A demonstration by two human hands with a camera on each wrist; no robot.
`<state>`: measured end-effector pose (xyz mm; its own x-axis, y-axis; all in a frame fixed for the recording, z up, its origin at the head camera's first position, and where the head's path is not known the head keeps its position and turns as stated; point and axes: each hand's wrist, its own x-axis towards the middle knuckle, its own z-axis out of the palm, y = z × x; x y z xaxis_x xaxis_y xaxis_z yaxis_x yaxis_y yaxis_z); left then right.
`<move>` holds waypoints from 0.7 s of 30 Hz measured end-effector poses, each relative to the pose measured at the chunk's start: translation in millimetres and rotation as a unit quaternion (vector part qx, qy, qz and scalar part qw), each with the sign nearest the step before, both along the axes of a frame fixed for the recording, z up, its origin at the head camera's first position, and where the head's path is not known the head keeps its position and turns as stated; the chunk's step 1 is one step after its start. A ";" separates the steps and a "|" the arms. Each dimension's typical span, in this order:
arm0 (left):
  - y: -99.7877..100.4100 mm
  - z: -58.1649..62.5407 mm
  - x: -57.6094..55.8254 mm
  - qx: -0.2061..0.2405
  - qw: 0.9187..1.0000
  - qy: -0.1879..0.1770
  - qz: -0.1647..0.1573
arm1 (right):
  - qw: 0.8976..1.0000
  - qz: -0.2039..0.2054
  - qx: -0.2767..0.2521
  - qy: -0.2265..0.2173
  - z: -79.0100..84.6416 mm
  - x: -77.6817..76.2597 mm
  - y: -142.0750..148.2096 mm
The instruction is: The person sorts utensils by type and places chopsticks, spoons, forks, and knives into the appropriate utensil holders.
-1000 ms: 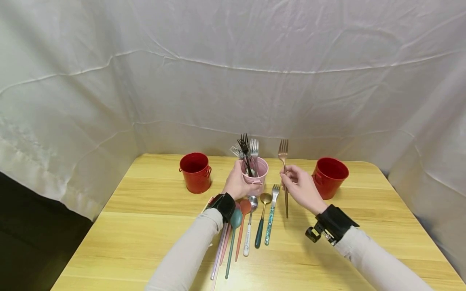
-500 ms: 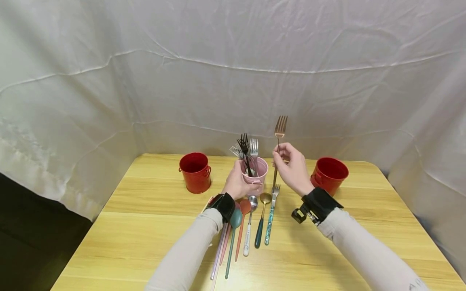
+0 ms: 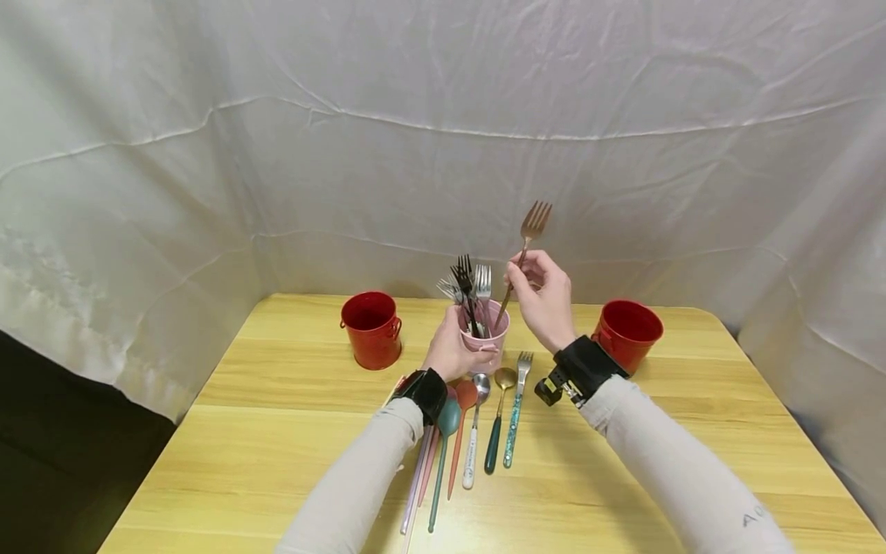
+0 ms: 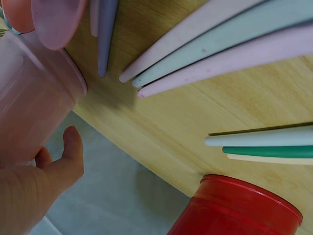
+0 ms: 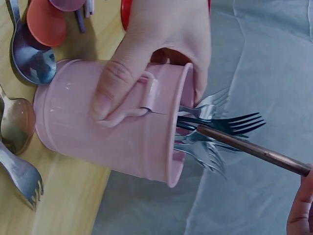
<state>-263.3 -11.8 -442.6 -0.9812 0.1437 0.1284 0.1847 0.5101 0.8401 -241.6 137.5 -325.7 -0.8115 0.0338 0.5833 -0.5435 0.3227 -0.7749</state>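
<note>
A small pink bucket (image 5: 127,147) stands on the table, gripped at its side by my left hand (image 3: 451,348), the thumb over its handle loop. Several forks stand tines up in it, among them a black fork (image 3: 462,277) and a silver fork (image 3: 483,282). My right hand (image 3: 547,300) pinches a copper-coloured fork (image 3: 535,221), tines up and tilted. In the right wrist view its handle end is right at the bucket's mouth. Before the bucket lie a fork with a turquoise handle (image 3: 513,427), a gold spoon (image 3: 505,377) and a white-handled spoon (image 3: 471,458).
One red bucket (image 3: 377,346) stands to the left and another red bucket (image 3: 626,342) to the right. An orange spoon (image 3: 467,394), a teal spoon (image 3: 448,419) and several pastel chopsticks (image 4: 205,61) lie near my left forearm. A pale curtain (image 3: 443,177) hangs behind the table.
My right hand has lifted the copper fork and carried it leftward, from beside the bucket to over its mouth. My left hand and the bucket have stayed in place.
</note>
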 end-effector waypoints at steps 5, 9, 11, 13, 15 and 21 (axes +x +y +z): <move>-0.7 -0.6 0.1 -0.003 1.000 0.000 -0.001 | 1.000 0.005 0.010 0.012 -29.2 -22.6 3.0; -1.0 -0.9 -0.4 -0.006 1.000 0.004 -0.002 | 0.999 0.001 0.041 0.005 -43.7 -29.4 2.9; -1.1 -1.2 -0.6 -0.006 1.000 0.008 -0.002 | 0.998 -0.004 0.062 -0.005 -47.9 -29.8 2.6; -0.9 -1.6 -0.9 -0.005 1.000 0.013 -0.003 | 0.997 -0.006 0.080 -0.018 -50.8 -29.5 2.7; -0.8 -2.0 -1.4 -0.005 1.000 0.016 -0.004 | 0.995 -0.010 0.096 -0.032 -53.3 -29.3 3.2; -0.7 -2.8 -2.1 -0.006 1.000 0.017 -0.004 | 0.985 -0.017 0.147 -0.083 -62.3 -31.0 6.3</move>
